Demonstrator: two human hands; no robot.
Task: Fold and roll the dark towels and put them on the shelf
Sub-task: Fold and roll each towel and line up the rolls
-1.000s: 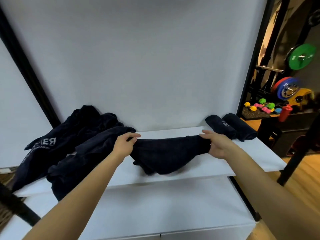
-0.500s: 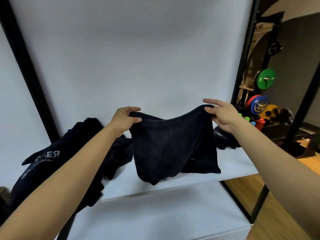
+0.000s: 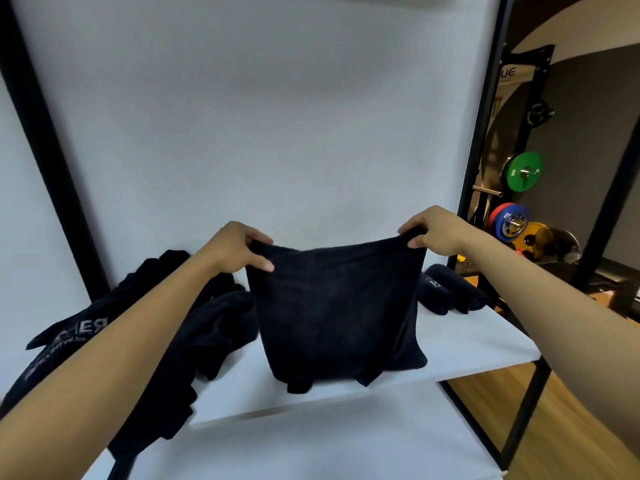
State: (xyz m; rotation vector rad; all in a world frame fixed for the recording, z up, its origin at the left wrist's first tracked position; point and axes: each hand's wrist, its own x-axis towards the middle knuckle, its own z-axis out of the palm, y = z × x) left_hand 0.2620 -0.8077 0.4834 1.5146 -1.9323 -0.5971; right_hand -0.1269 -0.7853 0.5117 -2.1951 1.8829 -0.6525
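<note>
A single wide-angle view is given, taken from the wearer's head and directed forward and slightly down at a white flat shelf board (image 3: 467, 344) close ahead. The frame is bounded by a plain white back panel (image 3: 277, 133), with both forearms entering from the lower corners.

the held towel (image 3: 332, 306) hides part of the rolled towels (image 3: 446, 296) (their logo unreadable).

both hands (image 3: 239, 247) (image 3: 438, 230) pinch a dark towel (image 3: 336, 313) — hanging above the shelf (image 3: 467, 344).
</note>
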